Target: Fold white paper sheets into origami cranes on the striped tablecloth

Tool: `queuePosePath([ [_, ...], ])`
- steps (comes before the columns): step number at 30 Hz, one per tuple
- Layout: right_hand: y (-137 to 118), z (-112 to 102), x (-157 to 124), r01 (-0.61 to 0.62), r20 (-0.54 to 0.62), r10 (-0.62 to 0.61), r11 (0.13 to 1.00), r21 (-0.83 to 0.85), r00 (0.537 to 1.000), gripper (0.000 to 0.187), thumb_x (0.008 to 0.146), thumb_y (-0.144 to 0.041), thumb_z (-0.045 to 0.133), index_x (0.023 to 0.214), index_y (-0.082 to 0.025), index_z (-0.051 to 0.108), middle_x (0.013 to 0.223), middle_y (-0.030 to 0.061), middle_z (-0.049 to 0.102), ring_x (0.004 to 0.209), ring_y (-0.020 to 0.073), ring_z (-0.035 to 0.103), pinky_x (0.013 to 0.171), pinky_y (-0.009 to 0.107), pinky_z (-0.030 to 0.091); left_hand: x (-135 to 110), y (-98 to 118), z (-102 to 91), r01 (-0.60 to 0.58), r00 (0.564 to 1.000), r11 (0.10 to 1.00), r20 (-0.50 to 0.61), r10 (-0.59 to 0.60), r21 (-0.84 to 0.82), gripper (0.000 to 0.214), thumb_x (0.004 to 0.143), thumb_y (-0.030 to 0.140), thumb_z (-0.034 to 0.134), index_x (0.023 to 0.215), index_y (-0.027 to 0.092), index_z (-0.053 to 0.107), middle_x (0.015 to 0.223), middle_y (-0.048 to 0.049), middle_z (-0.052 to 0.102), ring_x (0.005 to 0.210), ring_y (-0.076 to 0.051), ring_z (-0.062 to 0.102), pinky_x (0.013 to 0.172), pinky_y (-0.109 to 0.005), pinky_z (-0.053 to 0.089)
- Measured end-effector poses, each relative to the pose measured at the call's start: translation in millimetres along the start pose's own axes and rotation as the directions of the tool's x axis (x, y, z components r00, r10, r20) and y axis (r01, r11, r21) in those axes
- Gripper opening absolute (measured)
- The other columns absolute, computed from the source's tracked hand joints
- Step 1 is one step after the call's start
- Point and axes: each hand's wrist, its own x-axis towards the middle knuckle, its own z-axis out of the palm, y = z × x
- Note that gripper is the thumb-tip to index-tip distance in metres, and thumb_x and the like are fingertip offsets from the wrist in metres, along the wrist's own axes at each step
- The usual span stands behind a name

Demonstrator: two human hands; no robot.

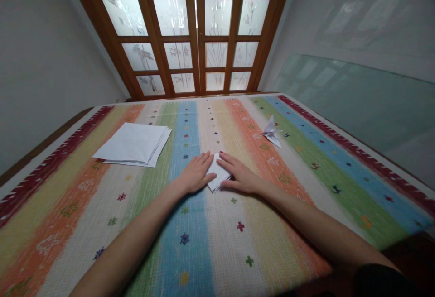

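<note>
A small folded white paper (pixel 216 174) lies on the striped cloth near the table's middle. My left hand (pixel 195 174) lies flat on its left part, fingers stretched out and pressed on the sheet. My right hand (pixel 239 174) rests flat on its right part, fingers extended toward the left hand. Both hands press the paper down against the cloth; most of the sheet is hidden beneath them.
A stack of white paper sheets (pixel 134 144) lies at the left on the striped tablecloth (pixel 210 242). A finished folded paper bird (pixel 272 131) sits at the right rear. Wooden doors with frosted glass (pixel 195 30) stand beyond the table's far edge.
</note>
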Motion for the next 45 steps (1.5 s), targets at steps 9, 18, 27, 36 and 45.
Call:
queuePosePath([
  [9,-5,-3,-8,-0.094,-0.068,0.09,0.993,-0.066,0.994,0.043,0.09,-0.029,0.053,0.131,-0.015,0.056,0.136,0.0181,0.056,0.131,0.0308,0.048,0.108,0.056,0.037,-9,2,-2.7,-0.009,0.994,0.998,0.113,0.001,0.067,0.073,0.093,0.057,0.037,0.15,0.013,0.025,0.157,-0.0181,0.024,0.146,-0.033,0.018,0.114,-0.055,0.017],
  [18,-16,-15,-1,-0.377,-0.2,0.43,0.89,0.255,0.88,0.03,0.083,-0.026,0.063,0.111,-0.015,0.063,0.106,0.0132,0.069,0.093,0.023,0.064,0.083,0.041,0.051,7,9,-9.5,0.117,0.975,0.982,-0.168,-0.142,-0.149,0.069,0.08,0.043,0.064,0.138,0.014,0.041,0.129,-0.0169,0.059,0.116,-0.03,0.056,0.098,-0.045,0.042],
  [27,-27,-5,21,-0.488,-0.169,0.524,0.847,0.212,0.835,0.013,0.075,-0.03,0.069,0.074,-0.017,0.066,0.085,0.0075,0.065,0.081,0.0197,0.057,0.075,0.034,0.043,17,16,-16.9,0.387,0.886,0.812,-0.069,-0.459,-0.436,0.042,0.073,0.034,0.069,0.111,0.016,0.06,0.093,-0.0081,0.069,0.082,-0.023,0.063,0.073,-0.033,0.046],
  [36,-30,-7,25,-0.498,-0.012,0.563,0.741,0.451,0.826,0.009,0.072,-0.02,0.063,0.065,-0.017,0.057,0.071,0.0036,0.061,0.066,0.0147,0.054,0.061,0.027,0.039,9,17,-19.4,0.322,0.915,0.832,-0.076,-0.396,-0.453,0.021,0.077,0.039,0.065,0.08,0.018,0.064,0.087,-0.0078,0.068,0.079,-0.022,0.061,0.069,-0.031,0.044],
  [45,-38,-51,32,-0.027,-0.413,0.274,0.859,0.512,0.869,0.01,0.08,-0.03,0.065,0.082,-0.02,0.066,0.082,0.0039,0.069,0.077,0.0162,0.063,0.07,0.03,0.049,4,21,-52.6,-0.162,0.837,0.633,-0.446,-0.318,-0.757,0.01,0.077,0.026,0.066,0.081,0.018,0.07,0.077,-0.0035,0.072,0.068,-0.014,0.064,0.067,-0.027,0.05],
])
